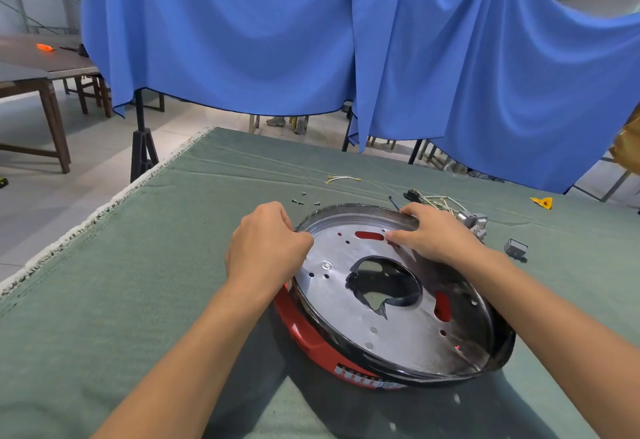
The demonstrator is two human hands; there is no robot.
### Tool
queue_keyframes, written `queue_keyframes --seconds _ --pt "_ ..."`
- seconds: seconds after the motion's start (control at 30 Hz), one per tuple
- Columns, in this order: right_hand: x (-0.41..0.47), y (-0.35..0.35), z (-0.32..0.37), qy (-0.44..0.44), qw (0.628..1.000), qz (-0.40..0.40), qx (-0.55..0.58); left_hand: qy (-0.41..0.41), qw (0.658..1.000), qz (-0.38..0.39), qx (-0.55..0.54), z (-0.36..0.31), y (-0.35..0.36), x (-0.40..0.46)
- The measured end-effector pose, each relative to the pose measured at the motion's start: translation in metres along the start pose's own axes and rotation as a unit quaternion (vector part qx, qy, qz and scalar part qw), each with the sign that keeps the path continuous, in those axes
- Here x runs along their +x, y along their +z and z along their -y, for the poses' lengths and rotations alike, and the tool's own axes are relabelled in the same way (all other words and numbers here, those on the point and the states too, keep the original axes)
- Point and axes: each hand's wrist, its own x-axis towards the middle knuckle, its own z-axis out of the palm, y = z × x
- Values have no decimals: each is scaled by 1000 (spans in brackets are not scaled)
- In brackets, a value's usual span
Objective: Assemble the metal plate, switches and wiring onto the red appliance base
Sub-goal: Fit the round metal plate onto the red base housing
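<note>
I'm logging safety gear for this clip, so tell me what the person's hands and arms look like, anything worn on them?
Nothing is worn that shows. The left hand and right hand are bare, with no gloves, rings or watch in view. Both forearms are bare as far as the frame's lower edge, with no sleeve in sight.

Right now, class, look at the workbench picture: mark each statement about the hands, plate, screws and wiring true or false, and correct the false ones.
1. Both hands grip the plate rim. True: left hand, right hand.
2. The plate lies over the red base. True.
3. The screws sit inside the plate. False: they lie on the green cloth beyond it.
4. The wiring is already fitted to the plate. False: it lies loose on the cloth behind the right hand.
5. The plate has a large central hole. True.
</note>
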Motion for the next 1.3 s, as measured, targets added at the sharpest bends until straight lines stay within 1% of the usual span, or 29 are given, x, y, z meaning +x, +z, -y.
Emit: queue_keyframes --seconds 0.1,0.27,0.5,0.67,0.73,0.83,1.07,1.3 --pt "2 -3 -1 1 1000 17 9 -5 1000 10 22 -2 -1 -1" --pt "3 -1 -2 6 1000 15 17 -27 991 64 117 -3 -10 -3" --pt "8 -3 -3 7 999 39 31 -97 978 182 38 0 -32 2" --pt "13 -4 -4 16 997 65 36 -100 971 217 5 -1 -28 -2" --pt "15 -4 -5 18 997 72 36 -93 973 213 -2 -3 -25 -3" --pt "16 -4 -6 19 997 64 38 -84 978 191 -6 -4 -24 0" --pt "11 -3 -4 19 997 63 49 -76 984 152 -48 2 -19 7" --pt "8 -1 -2 32 997 47 49 -57 991 122 -25 8 -12 8"
